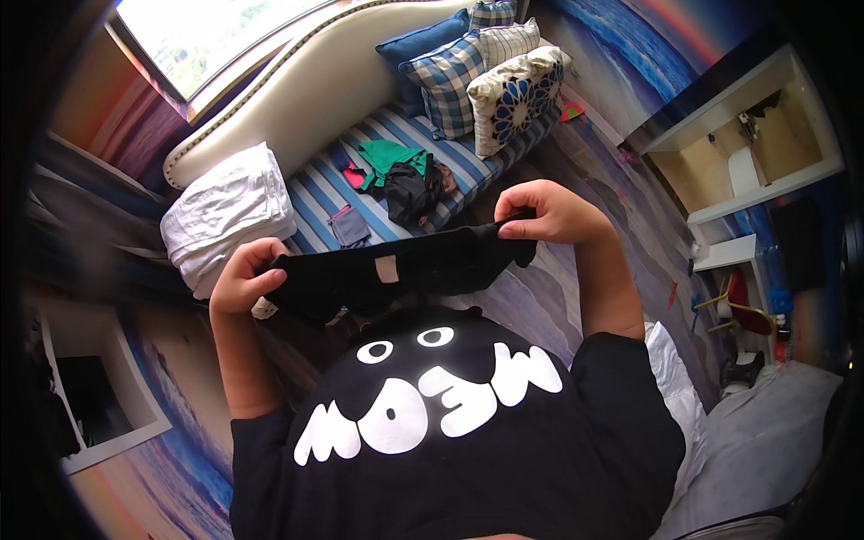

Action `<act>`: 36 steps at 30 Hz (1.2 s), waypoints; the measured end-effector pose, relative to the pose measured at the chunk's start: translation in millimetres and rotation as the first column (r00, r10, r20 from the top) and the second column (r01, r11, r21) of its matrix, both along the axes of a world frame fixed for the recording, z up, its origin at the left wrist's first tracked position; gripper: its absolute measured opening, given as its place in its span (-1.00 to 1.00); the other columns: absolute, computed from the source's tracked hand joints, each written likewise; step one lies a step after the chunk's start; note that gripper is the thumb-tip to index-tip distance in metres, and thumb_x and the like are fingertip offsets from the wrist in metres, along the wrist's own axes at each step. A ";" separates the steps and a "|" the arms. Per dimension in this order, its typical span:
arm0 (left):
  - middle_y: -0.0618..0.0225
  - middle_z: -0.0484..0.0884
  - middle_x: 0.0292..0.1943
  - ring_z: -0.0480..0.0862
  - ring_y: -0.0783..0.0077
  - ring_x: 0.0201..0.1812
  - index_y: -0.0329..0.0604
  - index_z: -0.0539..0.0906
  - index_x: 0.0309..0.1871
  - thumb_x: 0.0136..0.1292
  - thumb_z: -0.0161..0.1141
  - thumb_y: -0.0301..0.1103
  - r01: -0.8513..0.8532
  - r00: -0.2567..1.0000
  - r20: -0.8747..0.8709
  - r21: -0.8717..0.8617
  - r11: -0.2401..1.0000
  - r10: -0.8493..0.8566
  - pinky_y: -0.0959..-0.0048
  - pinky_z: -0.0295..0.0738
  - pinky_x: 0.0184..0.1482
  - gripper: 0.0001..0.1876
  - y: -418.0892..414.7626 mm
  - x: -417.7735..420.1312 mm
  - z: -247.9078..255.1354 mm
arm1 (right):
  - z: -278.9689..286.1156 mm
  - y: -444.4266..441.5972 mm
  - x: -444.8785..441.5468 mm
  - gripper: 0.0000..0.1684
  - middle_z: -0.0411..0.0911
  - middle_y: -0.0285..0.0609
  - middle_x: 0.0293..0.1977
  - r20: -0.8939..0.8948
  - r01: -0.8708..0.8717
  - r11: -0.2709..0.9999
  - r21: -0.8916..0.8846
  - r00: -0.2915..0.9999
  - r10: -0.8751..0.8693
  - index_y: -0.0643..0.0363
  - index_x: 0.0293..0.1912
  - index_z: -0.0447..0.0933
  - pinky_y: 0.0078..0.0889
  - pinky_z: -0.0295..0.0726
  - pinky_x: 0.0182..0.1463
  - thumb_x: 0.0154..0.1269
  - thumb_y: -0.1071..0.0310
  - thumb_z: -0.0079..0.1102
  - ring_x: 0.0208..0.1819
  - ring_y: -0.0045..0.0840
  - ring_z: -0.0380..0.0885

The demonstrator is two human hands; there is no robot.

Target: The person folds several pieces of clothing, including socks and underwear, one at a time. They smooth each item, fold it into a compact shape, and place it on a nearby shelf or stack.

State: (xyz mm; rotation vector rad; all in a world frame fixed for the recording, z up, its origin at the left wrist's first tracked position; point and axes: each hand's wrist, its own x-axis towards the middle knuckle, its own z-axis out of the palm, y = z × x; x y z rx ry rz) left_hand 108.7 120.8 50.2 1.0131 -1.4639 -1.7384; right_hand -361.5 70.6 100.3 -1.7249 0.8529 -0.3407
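Note:
A black cloth garment (445, 260) is stretched wide in front of my chest, with a small pale label (387, 268) at the middle of its upper edge. My left hand (246, 277) pinches one end of that edge between thumb and fingers. The other end is gripped by my right hand (550, 212), which is held somewhat higher in the picture. Lower folds of the garment hang down and blend into my black T-shirt (432, 479), so its full shape cannot be made out.
Ahead stands a settee with a striped seat (307, 212), holding green clothing (391, 158), black clothing (412, 192) and a folded grey cloth (349, 227). Folded white bedding (226, 216) sits at its left end, cushions (445, 81) at the right. A red chair (748, 307) stands far right.

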 end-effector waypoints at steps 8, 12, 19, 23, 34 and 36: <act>0.58 0.50 -0.29 0.44 0.71 -0.29 -0.23 0.56 -0.18 0.16 0.35 -0.65 -0.153 0.966 0.157 -0.283 0.947 0.203 0.68 0.32 -0.20 -0.77 0.4 -15.2 -1.3 | 1.7 15.3 -6.1 -0.82 0.63 -0.38 -0.37 0.057 0.175 0.965 -0.198 0.984 -0.167 0.26 -0.16 0.68 -0.66 0.49 -0.22 0.33 0.36 0.39 -0.36 -0.80 0.47; 0.55 0.48 -0.33 0.43 0.68 -0.28 -0.25 0.56 -0.21 0.14 0.37 -0.64 -0.320 0.922 0.070 -0.418 0.850 0.381 0.65 0.31 -0.20 -0.79 -3.2 -12.8 -7.4 | 25.4 23.9 -15.0 -0.64 0.65 -0.24 -0.16 0.197 -0.217 0.975 -0.048 0.955 0.222 0.35 -0.02 0.62 -0.53 0.54 0.04 0.37 0.24 0.27 -0.12 -0.63 0.57; 0.47 0.36 -0.47 0.33 0.51 -0.37 -0.17 0.49 -0.41 0.02 0.39 -0.42 -0.054 0.993 0.054 -0.564 0.824 0.103 0.51 0.18 -0.29 -0.77 -23.3 11.1 -1.6 | 20.2 11.8 -22.6 -0.69 0.57 -0.10 -0.26 0.134 -0.485 0.867 -0.109 0.858 0.497 0.37 0.03 0.60 -0.43 0.48 -0.12 0.30 0.53 0.25 -0.20 -0.40 0.55; 0.46 0.37 -0.46 0.35 0.50 -0.36 -0.16 0.50 -0.42 0.03 0.38 -0.42 -0.031 0.997 0.040 -0.566 0.824 0.065 0.52 0.20 -0.27 -0.79 -22.1 10.9 5.5 | 8.8 28.6 14.4 -0.78 0.58 -0.20 -0.43 -0.061 0.290 0.793 -0.536 0.923 -0.379 0.26 -0.16 0.61 -0.48 0.52 -0.24 0.18 0.49 0.40 -0.39 -0.52 0.56; 0.43 0.47 -0.37 0.40 0.57 -0.32 -0.31 0.59 -0.28 0.02 0.28 -0.73 -0.173 0.967 0.047 -0.595 0.785 0.249 0.60 0.24 -0.24 -0.80 -21.2 -0.7 11.4 | -6.9 40.7 28.6 -0.86 0.68 -0.31 -0.22 0.282 0.256 0.967 0.012 0.927 -0.248 0.28 -0.11 0.65 -0.64 0.51 -0.06 0.33 0.50 0.32 -0.20 -0.73 0.55; 0.41 0.50 -0.37 0.44 0.56 -0.30 -0.30 0.59 -0.28 0.04 0.28 -0.73 -0.158 0.951 0.122 -0.603 0.782 0.286 0.59 0.28 -0.22 -0.81 -19.2 0.8 12.0 | -1.7 40.3 32.6 -0.82 0.69 -0.31 -0.26 0.191 0.190 0.971 -0.146 0.968 -0.161 0.27 -0.10 0.67 -0.66 0.53 -0.12 0.29 0.50 0.37 -0.22 -0.78 0.55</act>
